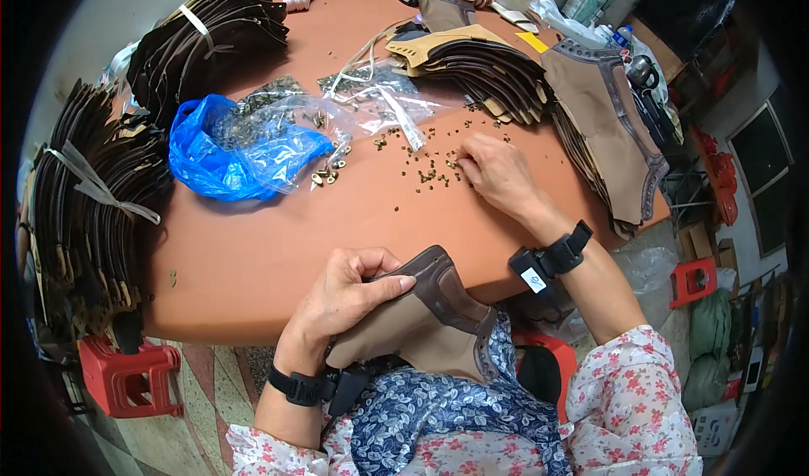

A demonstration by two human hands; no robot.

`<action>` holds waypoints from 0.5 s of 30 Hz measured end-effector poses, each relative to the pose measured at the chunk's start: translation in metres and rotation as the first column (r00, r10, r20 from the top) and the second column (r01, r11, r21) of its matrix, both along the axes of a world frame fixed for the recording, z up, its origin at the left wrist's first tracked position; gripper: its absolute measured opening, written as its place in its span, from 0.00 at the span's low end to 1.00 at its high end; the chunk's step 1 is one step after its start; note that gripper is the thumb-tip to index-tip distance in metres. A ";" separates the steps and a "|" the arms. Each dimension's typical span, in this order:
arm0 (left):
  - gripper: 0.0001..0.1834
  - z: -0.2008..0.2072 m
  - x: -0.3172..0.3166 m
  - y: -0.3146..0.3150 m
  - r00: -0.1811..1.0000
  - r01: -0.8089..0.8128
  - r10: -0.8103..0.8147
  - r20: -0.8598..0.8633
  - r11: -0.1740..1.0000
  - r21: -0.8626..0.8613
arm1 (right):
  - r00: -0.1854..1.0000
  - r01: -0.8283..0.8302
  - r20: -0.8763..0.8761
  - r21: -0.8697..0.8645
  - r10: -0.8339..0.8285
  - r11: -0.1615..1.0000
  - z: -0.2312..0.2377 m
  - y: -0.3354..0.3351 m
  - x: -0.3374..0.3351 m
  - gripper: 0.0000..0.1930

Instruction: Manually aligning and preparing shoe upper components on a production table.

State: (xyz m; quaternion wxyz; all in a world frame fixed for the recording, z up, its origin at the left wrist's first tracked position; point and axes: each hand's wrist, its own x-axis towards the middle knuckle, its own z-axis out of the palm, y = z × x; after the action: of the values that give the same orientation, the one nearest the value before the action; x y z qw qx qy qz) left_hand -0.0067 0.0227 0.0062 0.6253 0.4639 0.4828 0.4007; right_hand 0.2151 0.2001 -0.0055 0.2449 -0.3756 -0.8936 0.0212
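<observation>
Brown material takes centre stage in the head view: a shoe upper (pixel 404 324), low in the middle of the frame, tilted over the lap and just off the front edge of the worktop (pixel 278 257). And it's the left hand (pixel 354 290) that has it, thumb laid flat on top, fingers curled beneath, pinching it by its dark edge!

Up to the right of centre, the right hand (pixel 497 172) is down among the studs (pixel 432 175), fingers bent, tips at the worktop. Is a stud caught between them? Cannot tell; the fingers hide it. What a scatter, too, small brassy bits strewn left of that hand and above it.

Left of centre, a blue bag (pixel 198 160) sits crumpled against a clear bag (pixel 337 122), with bigger metal fittings (pixel 327 174) spilled at its lower right edge. Look at the stacks! One tied bundle (pixel 93 189) fills the left side, a second bundle (pixel 198 42) leans at upper left, a fanned pile (pixel 472 63) lies at upper centre, and more brown pieces (pixel 602 118) drape along the worktop's right edge. Black straps ring both wrists, and down at lower left stands a red stool (pixel 131 375) on the patterned floor (pixel 206 383).
</observation>
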 end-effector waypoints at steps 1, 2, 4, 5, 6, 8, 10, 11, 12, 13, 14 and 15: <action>0.08 0.000 0.000 0.000 1.000 0.001 -0.001 -0.003 1.000 0.014 | 1.000 0.009 -0.001 0.001 -0.009 1.000 -0.001 0.000 0.003 0.04; 0.08 -0.001 0.000 0.000 1.000 0.003 -0.003 -0.005 1.000 0.028 | 0.999 0.045 0.017 0.003 -0.045 0.999 0.000 -0.001 0.005 0.03; 0.07 -0.002 0.000 0.001 1.000 0.003 -0.003 -0.005 0.999 0.034 | 0.992 0.116 0.054 0.008 -0.117 0.993 0.000 -0.003 0.011 0.03; 0.06 -0.003 0.000 0.001 1.000 0.001 -0.001 -0.002 1.000 0.026 | 0.988 0.137 0.064 0.007 -0.137 0.991 -0.001 -0.003 0.015 0.03; 0.05 -0.003 0.000 0.001 1.000 -0.001 0.001 0.001 1.000 0.018 | 0.985 0.158 0.074 0.006 -0.158 0.987 -0.002 -0.003 0.020 0.03; 0.07 -0.001 0.000 -0.001 1.000 -0.007 0.007 -0.003 1.000 0.018 | 0.983 0.168 0.079 -0.010 -0.167 0.986 0.001 -0.004 0.023 0.04; 0.08 0.000 0.000 -0.001 1.000 -0.008 0.008 -0.003 1.000 0.019 | 0.986 0.155 0.073 -0.035 -0.152 0.987 0.007 -0.006 0.026 0.04; 0.08 -0.001 0.000 0.000 1.000 -0.006 0.006 -0.001 1.000 0.020 | 0.987 0.146 0.067 -0.028 -0.144 0.989 0.007 -0.006 0.028 0.04; 0.08 -0.001 0.000 0.000 1.000 -0.005 0.005 0.000 1.000 0.021 | 0.989 0.136 0.060 -0.021 -0.135 0.990 0.006 -0.006 0.029 0.05; 0.08 -0.002 0.001 0.001 1.000 -0.002 0.002 0.005 1.000 0.020 | 0.991 0.127 0.053 -0.014 -0.126 0.992 0.006 -0.005 0.031 0.05; 0.07 -0.002 0.001 0.001 1.000 -0.002 0.002 0.008 1.000 0.018 | 0.992 0.117 0.046 -0.021 -0.116 0.993 0.006 -0.005 0.031 0.05; 0.07 -0.002 0.001 0.001 1.000 -0.002 0.001 0.011 1.000 0.016 | 0.994 0.108 0.038 -0.028 -0.107 0.994 0.007 -0.005 0.031 0.05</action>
State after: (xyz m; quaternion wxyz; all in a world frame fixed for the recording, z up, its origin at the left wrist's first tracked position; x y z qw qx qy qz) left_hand -0.0057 0.0239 0.0044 0.6240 0.4663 0.4764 0.4077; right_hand 0.2464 0.1948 0.0017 0.2236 -0.4272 -0.8759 0.0143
